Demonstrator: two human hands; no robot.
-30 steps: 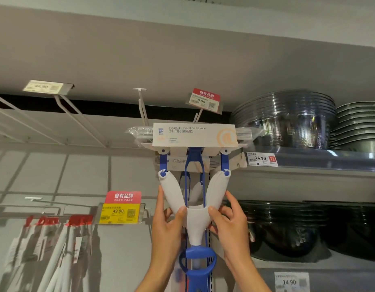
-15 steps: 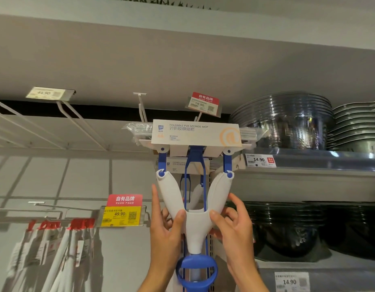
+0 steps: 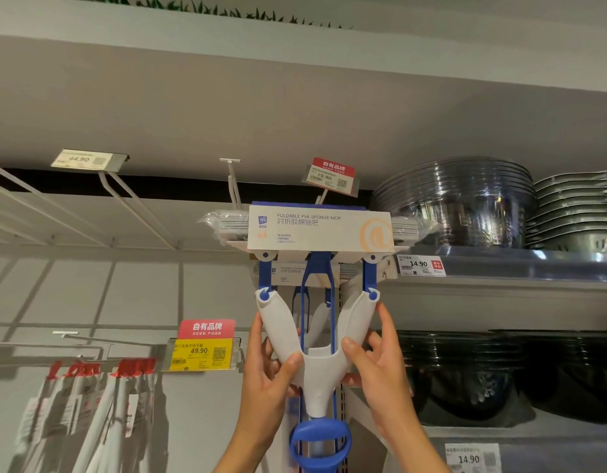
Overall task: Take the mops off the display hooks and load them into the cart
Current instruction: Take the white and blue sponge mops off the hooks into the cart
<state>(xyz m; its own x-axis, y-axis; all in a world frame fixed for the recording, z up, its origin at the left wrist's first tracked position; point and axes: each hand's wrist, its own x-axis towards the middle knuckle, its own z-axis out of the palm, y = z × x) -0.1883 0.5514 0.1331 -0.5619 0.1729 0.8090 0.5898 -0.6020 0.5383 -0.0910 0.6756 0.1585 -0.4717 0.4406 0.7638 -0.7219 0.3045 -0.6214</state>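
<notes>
A white and blue foldable sponge mop point(image 3: 317, 363) hangs head-up in front of me, its wrapped sponge head behind a white cardboard label point(image 3: 321, 230). My left hand point(image 3: 268, 377) grips the left arm of the mop's white Y-shaped yoke, thumb across the front. My right hand point(image 3: 377, 367) holds the right arm of the yoke the same way. A blue pull handle point(image 3: 319, 438) sits just below my hands. A second identical mop point(image 3: 295, 271) hangs right behind the first. The white display hook point(image 3: 234, 180) pokes out above the mop head. No cart is in view.
Stacked clear bowls point(image 3: 455, 203) and metal trays point(image 3: 575, 206) fill the shelf on the right, dark bowls point(image 3: 466, 370) below. Empty white wire hooks point(image 3: 131, 206) jut out upper left. Wrapped mops with red labels point(image 3: 90, 404) hang lower left beside a yellow price tag point(image 3: 201, 353).
The mop has risen a little in both hands, and the view has tilted upward. My grip on the yoke is the same.
</notes>
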